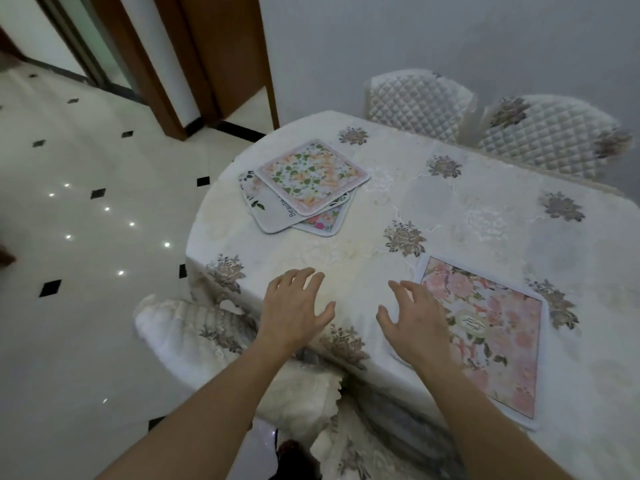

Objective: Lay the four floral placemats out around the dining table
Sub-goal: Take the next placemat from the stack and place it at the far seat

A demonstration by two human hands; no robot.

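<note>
Three placemats (304,183) stacked askew; pink placemat (498,327) flat, apart.

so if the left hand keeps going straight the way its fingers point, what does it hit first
Probably the stack of placemats. The left hand points up the table toward it, with only bare tablecloth between, though depth is hard to judge.

We see a pale grey wall (415,46), glossy cream floor tiles (86,220) with black diamonds, a brown door frame (221,57), and quilted chairs (550,133).
</note>
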